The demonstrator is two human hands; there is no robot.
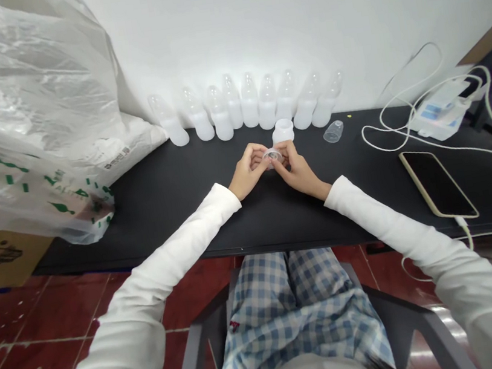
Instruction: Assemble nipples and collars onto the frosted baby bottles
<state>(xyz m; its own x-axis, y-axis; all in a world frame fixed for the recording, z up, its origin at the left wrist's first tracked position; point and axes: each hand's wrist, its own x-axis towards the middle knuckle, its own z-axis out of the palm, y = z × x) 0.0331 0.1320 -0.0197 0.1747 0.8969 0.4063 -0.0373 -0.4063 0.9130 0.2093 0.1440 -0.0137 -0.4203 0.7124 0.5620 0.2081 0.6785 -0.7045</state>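
Note:
Between my two hands, above the black table (175, 200), is a small round translucent bottle collar (273, 155). My left hand (248, 170) pinches its left side, and my right hand (298, 171) grips it from the right with the thumb over it. My fingers hide part of it, so its inside does not show clearly. Just behind my hands stands an uncapped white baby bottle (283, 130), upright. A clear dome cap (333, 131) lies on its side to the right of that bottle. Several white baby bottles (249, 101) with clear dome caps stand in a row along the wall.
Large plastic bags (35, 116) fill the left end, above a cardboard box (3, 252). On the right are a white power adapter (439, 111), looping white cables (384, 128) and a phone (439, 185) plugged in near the table's front edge.

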